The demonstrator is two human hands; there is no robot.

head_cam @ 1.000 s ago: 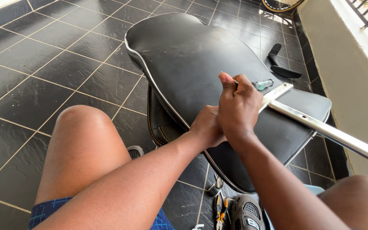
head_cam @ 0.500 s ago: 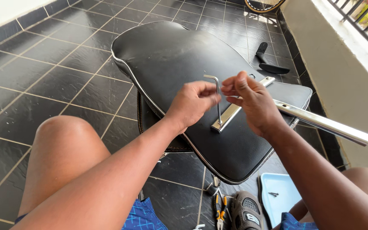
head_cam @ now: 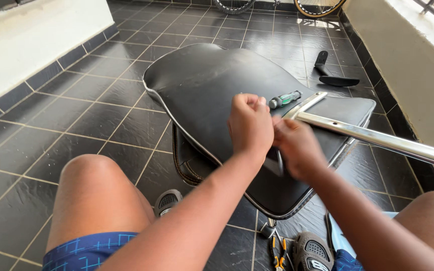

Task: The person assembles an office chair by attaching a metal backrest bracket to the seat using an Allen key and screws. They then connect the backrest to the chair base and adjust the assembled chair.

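Over the black seat [head_cam: 202, 85], left hand [head_cam: 249, 123] now fisted; right hand [head_cam: 297, 148] blurred, grip unclear.

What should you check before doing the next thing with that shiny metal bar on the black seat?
1. Metal bar rests on the black seat: ok.
2. Left hand is closed in a fist over the bar's near end: ok.
3. Right hand has a firm grip: cannot tell, it is blurred.
4. The tool in the hands is seated in its bolt: cannot tell, hidden.
5. Screwdriver lies on the seat beside the bar, within reach: ok.
6. Pliers lie on the floor, away from the sandal: not ok, right beside it.
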